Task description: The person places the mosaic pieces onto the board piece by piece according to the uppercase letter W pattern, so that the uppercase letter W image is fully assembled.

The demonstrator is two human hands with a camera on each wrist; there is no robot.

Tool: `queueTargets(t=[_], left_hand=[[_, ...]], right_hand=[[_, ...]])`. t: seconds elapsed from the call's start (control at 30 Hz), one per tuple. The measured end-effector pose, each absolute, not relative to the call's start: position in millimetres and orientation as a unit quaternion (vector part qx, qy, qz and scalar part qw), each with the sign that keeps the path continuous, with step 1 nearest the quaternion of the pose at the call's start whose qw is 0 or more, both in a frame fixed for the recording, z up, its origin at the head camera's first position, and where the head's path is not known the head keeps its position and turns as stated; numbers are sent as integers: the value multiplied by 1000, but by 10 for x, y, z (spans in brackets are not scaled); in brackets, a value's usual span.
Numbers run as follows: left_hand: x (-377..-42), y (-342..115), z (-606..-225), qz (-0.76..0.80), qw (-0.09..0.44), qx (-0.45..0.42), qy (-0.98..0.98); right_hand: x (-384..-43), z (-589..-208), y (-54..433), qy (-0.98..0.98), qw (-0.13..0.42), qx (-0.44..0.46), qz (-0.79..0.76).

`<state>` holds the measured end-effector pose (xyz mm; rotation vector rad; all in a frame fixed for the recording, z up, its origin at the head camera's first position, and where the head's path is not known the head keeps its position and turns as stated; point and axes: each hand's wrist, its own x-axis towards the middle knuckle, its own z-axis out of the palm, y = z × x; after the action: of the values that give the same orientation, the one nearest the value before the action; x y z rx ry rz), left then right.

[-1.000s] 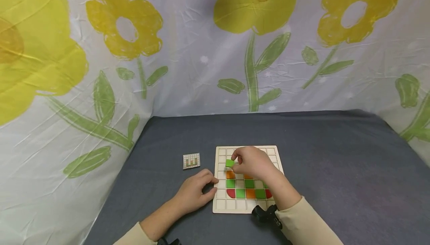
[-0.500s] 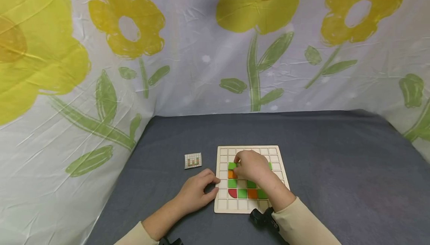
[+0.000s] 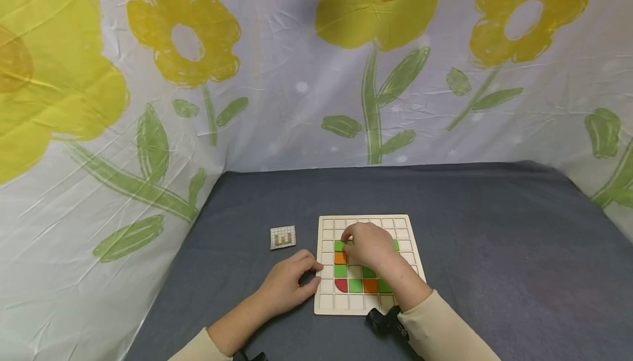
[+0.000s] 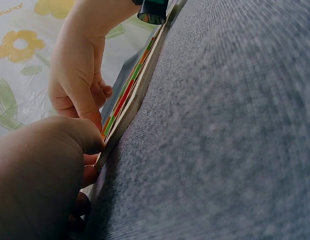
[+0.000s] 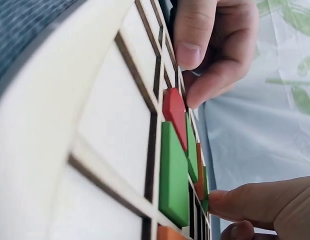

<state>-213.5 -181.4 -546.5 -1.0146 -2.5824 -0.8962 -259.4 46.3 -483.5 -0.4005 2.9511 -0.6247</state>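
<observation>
A pale wooden grid board [image 3: 328, 303] lies on the grey cloth. Set in its cells are green square tiles [image 3: 355, 285], orange square tiles [image 3: 370, 285] and a red rounded tile [image 3: 341, 285]. My left hand [image 3: 284, 284] rests at the board's left edge, thumb and fingertips touching it. Over the upper part of the board, my right hand [image 3: 371, 244] has curled fingers and pinches a green square tile [image 3: 339, 246] in the left column, above an orange one. In the right wrist view its thumb [image 5: 220, 198] meets that tile. The right hand hides several cells.
A small pattern card [image 3: 283, 237] with a coloured grid lies left of the board. Dark grey cloth [image 3: 494, 251] covers the table, and a white curtain with yellow flowers [image 3: 277, 103] hangs behind. A black wrist camera [image 3: 381, 321] sits by the board's front edge.
My right hand has lowered the green square tile toward me, into the cell above the orange tile. Over the last half second it stays there. My left hand keeps its place.
</observation>
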Motion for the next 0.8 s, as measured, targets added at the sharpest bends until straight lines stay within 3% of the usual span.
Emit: queueTargets(t=[0.27,0.53,0.8], left_hand=[[-2118,-1818,-5458,-306,108,-345,-881],[-2122,-1823,-5452,-305,98,-338,-885],[-2121,-1818,-5439,-302,97,-339,-886]], right_hand=[[-2591,-4829,480,967,43,-144,-206],[-2584,-4720,512,955,94,-147,-241],[-2581,-4749,514,956,91,-153,-234]])
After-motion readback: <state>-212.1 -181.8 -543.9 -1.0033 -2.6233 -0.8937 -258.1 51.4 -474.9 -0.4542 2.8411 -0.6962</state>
